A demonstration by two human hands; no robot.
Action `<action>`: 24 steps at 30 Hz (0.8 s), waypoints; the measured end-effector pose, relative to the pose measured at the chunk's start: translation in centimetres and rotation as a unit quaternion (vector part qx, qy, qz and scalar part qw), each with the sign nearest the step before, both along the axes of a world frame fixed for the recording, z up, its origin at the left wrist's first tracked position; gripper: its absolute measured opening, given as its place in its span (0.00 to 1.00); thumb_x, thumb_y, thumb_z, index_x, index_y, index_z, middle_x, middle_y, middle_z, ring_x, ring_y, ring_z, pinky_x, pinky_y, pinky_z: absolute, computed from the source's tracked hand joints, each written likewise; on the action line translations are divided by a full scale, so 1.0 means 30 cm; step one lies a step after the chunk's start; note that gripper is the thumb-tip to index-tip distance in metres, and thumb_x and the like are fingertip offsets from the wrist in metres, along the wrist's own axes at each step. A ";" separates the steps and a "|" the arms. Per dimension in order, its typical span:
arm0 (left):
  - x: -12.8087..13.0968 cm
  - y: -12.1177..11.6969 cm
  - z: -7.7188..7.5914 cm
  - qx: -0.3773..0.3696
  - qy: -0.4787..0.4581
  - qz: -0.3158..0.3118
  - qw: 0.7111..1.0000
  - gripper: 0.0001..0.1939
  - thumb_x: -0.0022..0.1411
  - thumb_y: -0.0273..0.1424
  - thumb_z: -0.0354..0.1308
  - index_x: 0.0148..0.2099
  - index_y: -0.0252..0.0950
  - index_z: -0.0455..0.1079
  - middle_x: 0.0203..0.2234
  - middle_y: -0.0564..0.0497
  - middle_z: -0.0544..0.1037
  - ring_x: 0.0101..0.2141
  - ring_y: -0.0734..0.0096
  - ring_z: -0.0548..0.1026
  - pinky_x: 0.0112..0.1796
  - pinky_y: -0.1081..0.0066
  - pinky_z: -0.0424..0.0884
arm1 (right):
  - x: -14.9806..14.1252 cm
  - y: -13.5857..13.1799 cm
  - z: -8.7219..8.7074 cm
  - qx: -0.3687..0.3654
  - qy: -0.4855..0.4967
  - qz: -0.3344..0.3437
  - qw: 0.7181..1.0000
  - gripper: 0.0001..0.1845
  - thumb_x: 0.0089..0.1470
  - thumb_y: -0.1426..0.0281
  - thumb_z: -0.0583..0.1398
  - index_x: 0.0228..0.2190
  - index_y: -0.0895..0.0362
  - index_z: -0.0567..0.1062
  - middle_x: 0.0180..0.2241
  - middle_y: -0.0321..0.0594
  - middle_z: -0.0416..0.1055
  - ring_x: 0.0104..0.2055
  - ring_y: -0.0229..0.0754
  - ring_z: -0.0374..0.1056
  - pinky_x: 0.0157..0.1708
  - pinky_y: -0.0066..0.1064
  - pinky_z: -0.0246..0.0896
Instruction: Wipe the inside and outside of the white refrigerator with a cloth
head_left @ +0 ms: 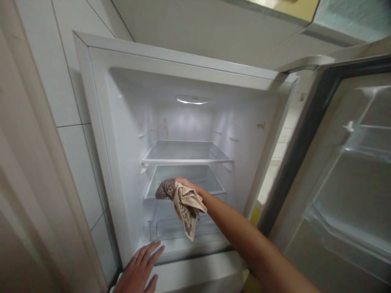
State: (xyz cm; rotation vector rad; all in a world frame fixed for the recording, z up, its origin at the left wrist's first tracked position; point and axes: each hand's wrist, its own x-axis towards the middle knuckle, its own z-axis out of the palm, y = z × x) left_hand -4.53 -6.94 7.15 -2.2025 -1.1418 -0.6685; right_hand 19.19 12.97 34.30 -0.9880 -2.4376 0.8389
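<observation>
Inside the lit fridge (128, 122), my right hand (185, 183) is closed on a patterned brown and beige cloth (187, 203). The cloth is bunched over the fingers, and a loose corner hangs down. It is in front of the lower glass shelf (210, 183); whether it touches the shelf I cannot tell. Above it lies the upper glass shelf (186, 150). My left hand (139, 268) is at the fridge's lower front edge, fingers spread, holding nothing. Below the cloth is a clear drawer (168, 228), partly hidden by the cloth and my arm.
The fridge door (336, 183) stands wide on the right, with clear door bins (351, 240). A tiled wall (75, 158) runs close along the left side. At the top of the fridge cavity, a lamp (192, 99) glows.
</observation>
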 end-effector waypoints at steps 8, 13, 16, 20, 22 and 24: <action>-0.009 0.014 0.003 0.024 -0.012 -0.024 0.999 0.41 0.64 0.31 0.61 0.79 0.48 0.63 0.67 0.53 0.81 0.62 0.64 0.78 0.64 0.67 0.72 | 0.119 -0.023 0.099 0.095 -0.088 -0.052 0.990 0.11 0.67 0.64 0.63 0.44 0.55 0.84 0.47 0.41 0.81 0.56 0.48 0.75 0.62 0.35 0.67; -0.018 0.032 -0.009 0.039 -0.006 -0.027 0.999 0.41 0.63 0.31 0.61 0.78 0.48 0.64 0.66 0.54 0.82 0.61 0.64 0.79 0.62 0.68 0.74 | 0.116 -0.042 0.020 0.151 -0.162 -0.202 0.954 0.42 0.65 0.47 0.67 0.73 0.51 0.70 0.67 0.61 0.69 0.70 0.67 0.66 0.71 0.60 0.58; -0.023 0.039 -0.013 0.054 0.000 -0.035 0.998 0.39 0.64 0.32 0.60 0.77 0.47 0.67 0.65 0.53 0.82 0.61 0.64 0.79 0.60 0.68 0.75 | 0.131 -0.023 -0.048 0.131 -0.223 -0.196 0.946 0.50 0.60 0.34 0.66 0.74 0.42 0.70 0.73 0.57 0.64 0.74 0.67 0.64 0.72 0.60 0.57; -0.026 0.047 -0.020 0.046 0.007 -0.029 0.999 0.40 0.63 0.33 0.60 0.77 0.47 0.67 0.65 0.54 0.82 0.62 0.64 0.78 0.61 0.67 0.74 | 0.207 0.064 -0.078 0.137 -0.217 -0.264 0.930 0.46 0.64 0.31 0.60 0.73 0.38 0.71 0.74 0.51 0.64 0.73 0.61 0.66 0.71 0.53 0.60; -0.027 0.058 -0.028 0.052 0.013 -0.026 0.998 0.39 0.62 0.32 0.60 0.75 0.48 0.69 0.65 0.55 0.83 0.61 0.63 0.78 0.60 0.66 0.74 | 0.254 0.125 -0.074 0.140 -0.222 -0.327 0.908 0.43 0.68 0.33 0.56 0.72 0.43 0.73 0.73 0.55 0.66 0.71 0.61 0.67 0.69 0.52 0.62; -0.028 0.073 -0.038 0.071 0.014 -0.030 0.997 0.37 0.60 0.31 0.59 0.72 0.48 0.73 0.62 0.57 0.84 0.60 0.63 0.78 0.59 0.65 0.73 | 0.286 0.188 -0.071 0.133 -0.228 -0.364 0.893 0.43 0.70 0.34 0.54 0.72 0.47 0.73 0.71 0.60 0.66 0.70 0.63 0.68 0.68 0.54 0.63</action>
